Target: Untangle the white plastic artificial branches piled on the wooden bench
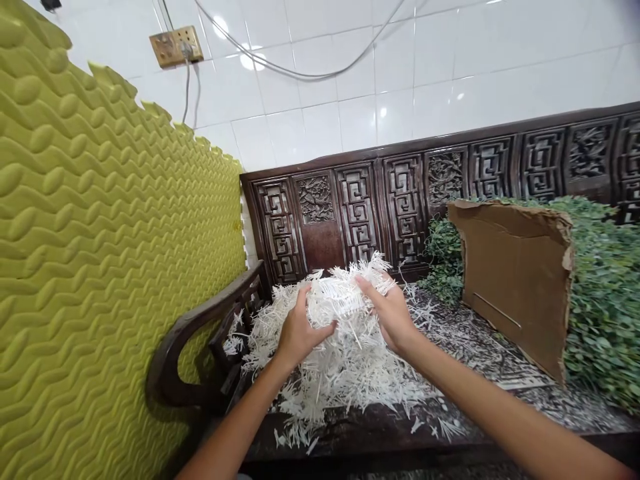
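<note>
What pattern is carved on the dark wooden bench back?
The bench back has square meander and leafy carved panels; best in head view.

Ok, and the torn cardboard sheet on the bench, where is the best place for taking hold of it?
Probably by its top edge, coming from above with the fingers on the near face. The torn cardboard sheet stands tilted, and that edge is free. Its far face seems to rest against the green foliage, and its bottom sits on the carved wooden bench.

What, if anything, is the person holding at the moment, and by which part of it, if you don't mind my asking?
The left hand and right hand hold a clump of white plastic sprigs from either side, around its middle.
</note>
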{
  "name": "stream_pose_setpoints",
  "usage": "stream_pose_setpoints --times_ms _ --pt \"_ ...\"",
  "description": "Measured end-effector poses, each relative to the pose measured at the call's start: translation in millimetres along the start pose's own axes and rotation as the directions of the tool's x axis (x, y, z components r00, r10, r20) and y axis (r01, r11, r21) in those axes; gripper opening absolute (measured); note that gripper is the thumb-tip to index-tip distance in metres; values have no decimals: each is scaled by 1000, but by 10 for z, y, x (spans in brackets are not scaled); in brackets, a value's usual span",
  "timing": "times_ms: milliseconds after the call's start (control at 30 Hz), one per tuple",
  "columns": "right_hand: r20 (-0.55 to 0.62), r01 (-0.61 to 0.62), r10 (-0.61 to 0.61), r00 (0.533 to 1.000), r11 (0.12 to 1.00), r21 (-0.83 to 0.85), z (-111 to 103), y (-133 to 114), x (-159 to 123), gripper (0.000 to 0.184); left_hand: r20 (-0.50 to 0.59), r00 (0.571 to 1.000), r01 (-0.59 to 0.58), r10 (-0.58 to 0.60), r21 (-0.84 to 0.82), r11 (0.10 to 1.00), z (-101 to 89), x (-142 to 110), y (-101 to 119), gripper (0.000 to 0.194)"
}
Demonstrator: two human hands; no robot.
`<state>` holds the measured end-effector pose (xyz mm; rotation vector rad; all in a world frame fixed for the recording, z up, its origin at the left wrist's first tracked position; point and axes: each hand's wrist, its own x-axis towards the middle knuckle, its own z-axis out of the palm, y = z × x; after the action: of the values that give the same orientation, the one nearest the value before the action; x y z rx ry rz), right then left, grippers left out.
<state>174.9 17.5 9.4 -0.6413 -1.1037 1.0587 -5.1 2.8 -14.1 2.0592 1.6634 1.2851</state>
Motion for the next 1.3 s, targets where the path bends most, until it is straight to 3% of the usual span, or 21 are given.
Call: stream_pose_setpoints --times_ms 100,167,333,400,500,667,867,1000,1167,1300 --pt "5 96 -97 995 977 -192 -40 -71 19 46 -116 993 41 -14 228 973 -116 61 -17 70" --pt "53 170 -162 985 914 -369 -79 -104 31 38 -197 980 72 -2 347 935 -207 118 -52 61" --pt "225 321 -230 947 613 -722 -84 -87 4 28 -263 964 178 -34 545 819 -375 295 -197 43" --pt "291 367 -224 930 539 -759 -42 -59 -30 26 -242 966 218 -89 582 783 -406 379 -262 40" --pt "347 406 -211 914 507 -761 34 -10 -98 30 -227 959 274 -168 603 750 -409 524 -365 31" --pt "415 440 -157 896 433 -786 98 53 -172 39 -214 948 319 -237 621 716 -276 799 -521 21" --pt "401 424 -150 904 431 -796 53 55 -135 36 -123 980 197 -154 643 740 -46 1002 -628 18" --pt "422 430 -130 897 472 -770 12 104 -146 32 -92 986 164 -138 650 742 -15 1094 -723 17" --pt "364 432 -235 901 558 -709 -60 -68 -216 30 -194 962 272 -192 609 746 -238 1126 -991 27" --pt "144 223 -171 975 747 -627 -190 -363 -236 31 -304 905 416 -297 492 765 -436 1019 -1297 35"
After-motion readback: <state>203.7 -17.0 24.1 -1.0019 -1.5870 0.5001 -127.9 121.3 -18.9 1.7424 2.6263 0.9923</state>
